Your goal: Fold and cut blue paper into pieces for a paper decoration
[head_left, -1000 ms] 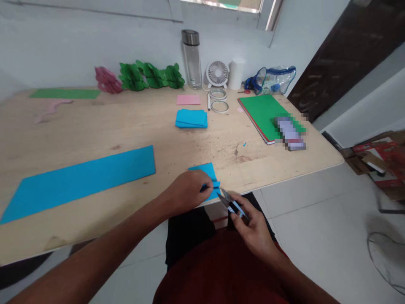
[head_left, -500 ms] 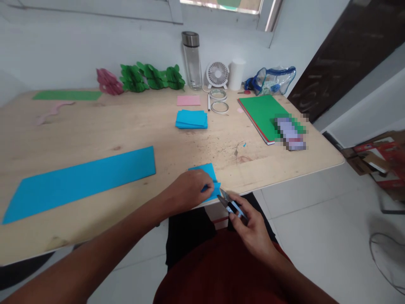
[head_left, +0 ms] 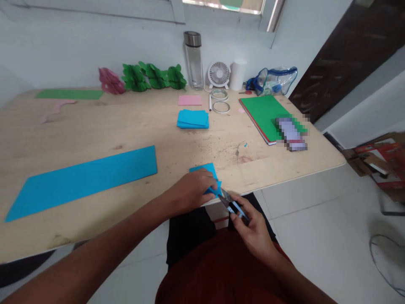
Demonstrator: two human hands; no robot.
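Note:
Near the table's front edge, my left hand (head_left: pixel 198 188) has its fingers closed on a small piece of blue paper (head_left: pixel 218 185), partly hidden under the fingers. Another part of blue paper (head_left: pixel 207 167) lies flat beneath that hand; whether it is the same sheet I cannot tell. My right hand (head_left: pixel 251 226) grips a pair of thread snips (head_left: pixel 232 205) with light blue and black handles. The blades stand apart, their tips close to the right edge of the blue paper. A long blue paper strip (head_left: pixel 91 179) lies to the left of my hands.
Beyond my hands sit a stack of blue paper pieces (head_left: pixel 193 119), pink paper (head_left: pixel 190 100) and tape rolls (head_left: pixel 220 107). A glass bottle (head_left: pixel 194 63), small fan (head_left: pixel 219 75) and green paper shapes (head_left: pixel 155 77) line the wall. A green pad (head_left: pixel 261 114) lies right.
My left fingers have shifted on the blue paper, and its free corner now shows between them and the snips. My right hand and the snips have hardly moved.

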